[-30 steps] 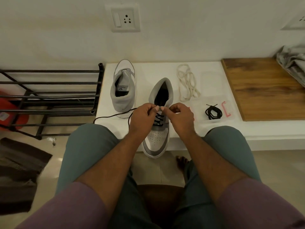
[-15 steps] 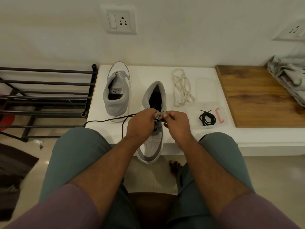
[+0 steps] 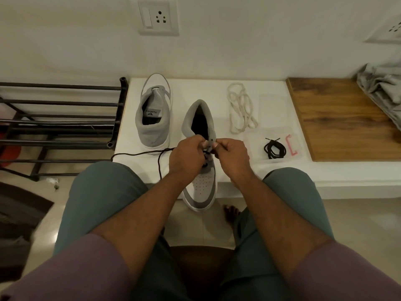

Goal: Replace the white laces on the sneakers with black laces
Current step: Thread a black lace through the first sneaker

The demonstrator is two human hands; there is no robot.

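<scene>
Lacing upper eyelets of near sneaker (image 3: 200, 170). Left hand (image 3: 186, 155) and right hand (image 3: 232, 154) both pinch the black lace (image 3: 138, 153) at its tongue. Next: thread, pull snug.

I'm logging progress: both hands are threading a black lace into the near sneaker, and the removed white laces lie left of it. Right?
Not quite. The head view shows the white laces lying right of the near sneaker, not left. The rest holds: left hand and right hand work the black lace.

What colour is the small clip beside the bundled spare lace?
Pink; the clip lies right of the bundled black lace, clearest in the head view.
</scene>
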